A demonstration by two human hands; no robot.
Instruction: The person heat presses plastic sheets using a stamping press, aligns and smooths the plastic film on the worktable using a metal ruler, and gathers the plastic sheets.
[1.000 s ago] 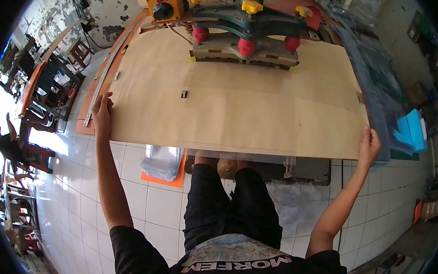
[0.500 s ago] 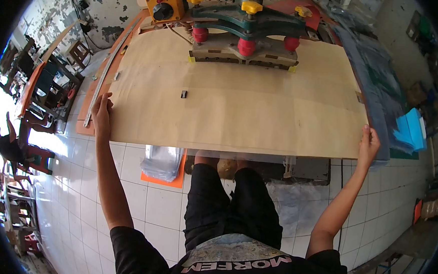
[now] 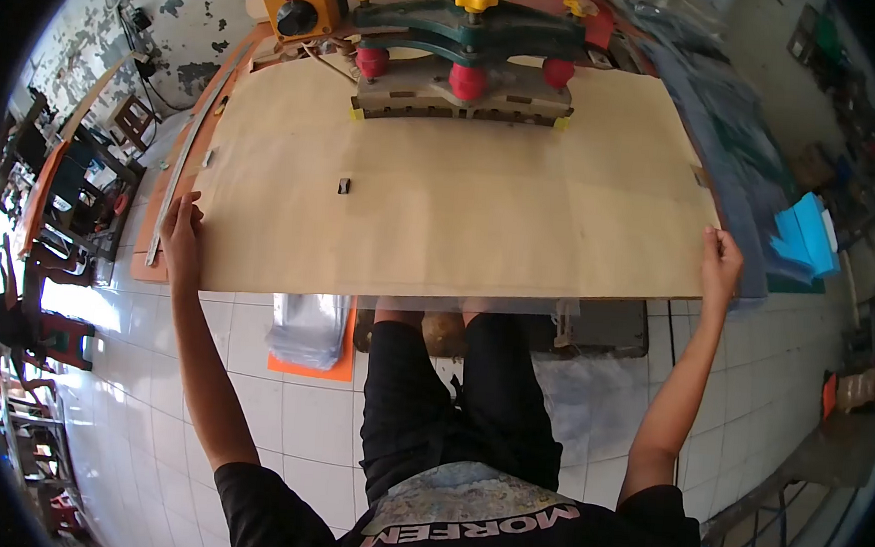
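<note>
Left hand point(image 3: 182, 230) at nine o'clock lies flat, fingers together, on the near left corner of the board point(image 3: 453, 189), a metal strip point(image 3: 186, 158) just beside it. The board spreads across the middle, its far edge at twelve o'clock under the press point(image 3: 463, 44). At three o'clock the right hand point(image 3: 721, 263) curls round the board's right edge, blue sheets point(image 3: 805, 236) beyond.
</note>
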